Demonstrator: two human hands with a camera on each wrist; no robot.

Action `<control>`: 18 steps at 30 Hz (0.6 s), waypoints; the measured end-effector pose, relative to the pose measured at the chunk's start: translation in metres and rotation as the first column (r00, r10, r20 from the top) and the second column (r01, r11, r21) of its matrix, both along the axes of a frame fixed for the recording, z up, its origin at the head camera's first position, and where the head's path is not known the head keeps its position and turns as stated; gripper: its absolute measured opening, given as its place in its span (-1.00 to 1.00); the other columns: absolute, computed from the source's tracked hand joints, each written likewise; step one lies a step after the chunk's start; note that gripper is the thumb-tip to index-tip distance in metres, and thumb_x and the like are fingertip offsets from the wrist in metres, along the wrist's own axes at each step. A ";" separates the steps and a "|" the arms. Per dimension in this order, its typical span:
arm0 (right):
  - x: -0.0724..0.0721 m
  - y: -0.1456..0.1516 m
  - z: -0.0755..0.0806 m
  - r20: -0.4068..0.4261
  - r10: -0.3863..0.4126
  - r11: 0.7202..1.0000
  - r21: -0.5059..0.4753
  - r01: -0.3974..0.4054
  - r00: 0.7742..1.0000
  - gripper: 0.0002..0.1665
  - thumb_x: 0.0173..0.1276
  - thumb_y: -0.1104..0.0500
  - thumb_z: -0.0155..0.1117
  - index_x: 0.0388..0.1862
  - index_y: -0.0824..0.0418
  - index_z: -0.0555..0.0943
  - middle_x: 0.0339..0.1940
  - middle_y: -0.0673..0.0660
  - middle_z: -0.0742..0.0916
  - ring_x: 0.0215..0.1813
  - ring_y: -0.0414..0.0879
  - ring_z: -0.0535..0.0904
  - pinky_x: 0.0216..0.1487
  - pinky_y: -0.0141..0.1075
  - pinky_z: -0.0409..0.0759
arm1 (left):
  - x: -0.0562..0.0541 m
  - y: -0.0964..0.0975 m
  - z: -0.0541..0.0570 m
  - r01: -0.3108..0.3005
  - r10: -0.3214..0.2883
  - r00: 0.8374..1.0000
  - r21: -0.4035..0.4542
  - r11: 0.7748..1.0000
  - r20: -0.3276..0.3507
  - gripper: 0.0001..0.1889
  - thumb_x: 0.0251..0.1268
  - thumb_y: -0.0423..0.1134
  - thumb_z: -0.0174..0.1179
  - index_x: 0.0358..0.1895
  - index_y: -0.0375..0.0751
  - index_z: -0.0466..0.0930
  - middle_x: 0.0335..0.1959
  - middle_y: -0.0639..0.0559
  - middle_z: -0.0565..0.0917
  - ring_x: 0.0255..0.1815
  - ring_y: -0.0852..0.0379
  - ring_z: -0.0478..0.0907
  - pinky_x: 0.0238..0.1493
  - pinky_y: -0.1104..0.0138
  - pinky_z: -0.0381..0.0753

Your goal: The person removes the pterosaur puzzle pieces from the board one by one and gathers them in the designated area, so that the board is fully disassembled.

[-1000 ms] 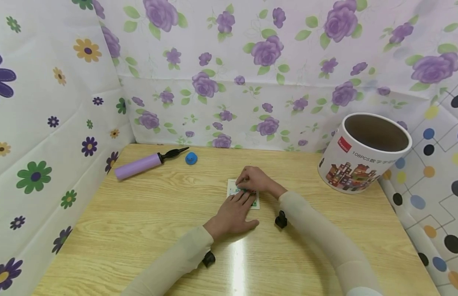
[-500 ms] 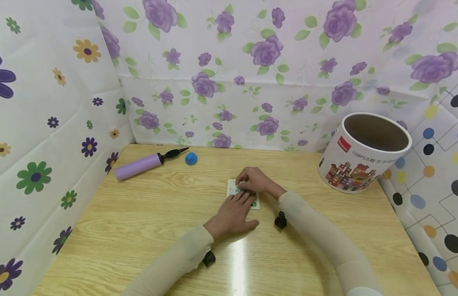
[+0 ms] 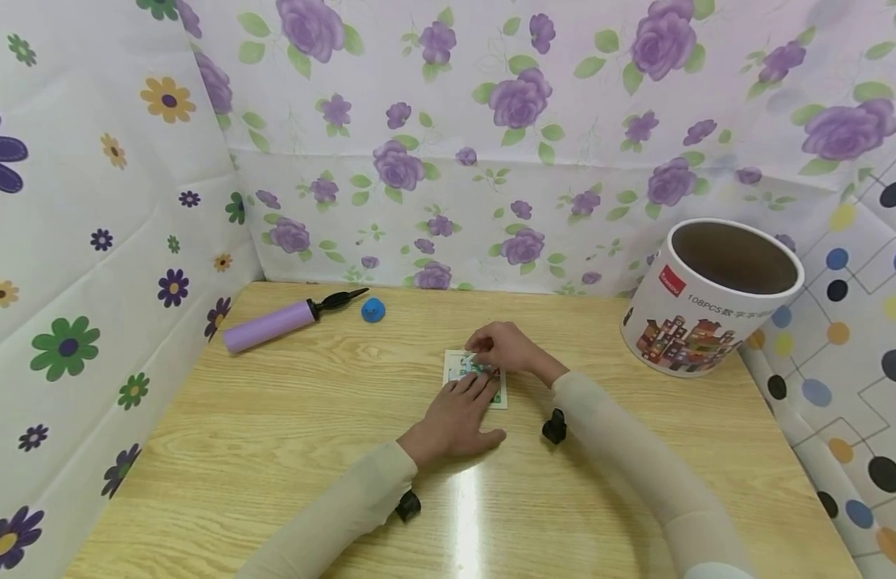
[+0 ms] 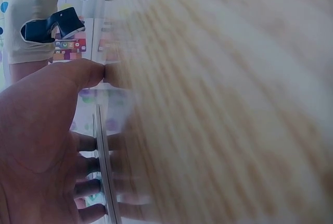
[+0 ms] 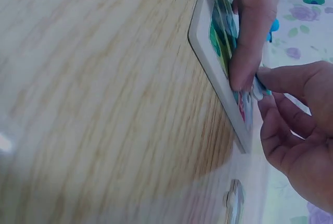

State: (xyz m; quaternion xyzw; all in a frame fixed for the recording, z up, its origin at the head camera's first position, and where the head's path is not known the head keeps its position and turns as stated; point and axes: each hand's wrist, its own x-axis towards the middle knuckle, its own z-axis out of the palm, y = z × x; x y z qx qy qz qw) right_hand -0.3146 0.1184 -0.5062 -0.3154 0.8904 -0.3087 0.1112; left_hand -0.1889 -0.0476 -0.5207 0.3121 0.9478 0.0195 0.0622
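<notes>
Head view: at far left hangs a flowered cloth (image 3: 71, 265), with a rose cloth (image 3: 462, 165) running across the back of the wooden table (image 3: 289, 426). Against the table's back left lies a purple pump (image 3: 270, 327), its black nozzle aimed up and right, and just beside the tip sits a blue toy (image 3: 373, 310). A cream sleeve reaches in from the bottom, a black clip (image 3: 408, 507) hanging at its cuff.

Past that cuff the left hand (image 3: 458, 418) lies flat and spread, grasping nothing: its fingers rest on the board (image 3: 448, 370), while the thumb is out to the right on bare wood. The board, white-rimmed with a coloured picture, lies flat near the table's middle, partly covered by both hands. Over its far right part is the right hand (image 3: 507, 347), fingers bent; the right wrist view shows its thumb and fingertips pinching a small piece (image 5: 261, 84) at the picture, right by a left fingertip.

Right of the hands, a second black clip (image 3: 554, 426) hangs by the right cuff. Well apart, at the back right, stands a white tub (image 3: 697, 330) printed with blocks and "108PCS". A dotted cloth (image 3: 853, 338) closes the right side.
</notes>
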 end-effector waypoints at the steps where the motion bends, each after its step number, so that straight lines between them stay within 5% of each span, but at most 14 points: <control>1: 0.000 0.001 0.001 0.006 -0.003 1.000 -0.002 0.003 1.000 -0.81 0.41 0.20 0.39 -0.03 0.12 0.79 -0.18 -0.03 0.80 -0.18 -0.22 0.69 -0.06 -0.22 0.68 | 0.000 0.000 0.000 -0.001 0.001 1.000 -0.002 1.000 0.001 -0.11 0.47 0.41 -0.10 0.67 -0.05 0.03 0.66 -0.02 0.11 0.65 -0.04 0.05 0.54 0.02 0.21; 18: 0.004 0.005 -0.009 -0.001 -0.072 0.995 -0.067 0.072 0.997 -0.82 0.45 0.20 0.36 -0.05 0.14 0.82 -0.11 0.05 0.84 -0.20 -0.16 0.74 -0.12 -0.23 0.71 | -0.002 -0.001 -0.004 0.002 -0.002 1.000 0.009 1.000 0.016 -0.10 0.49 0.40 -0.13 0.68 -0.07 -0.02 0.70 -0.03 -0.01 0.67 -0.08 -0.01 0.56 -0.01 0.18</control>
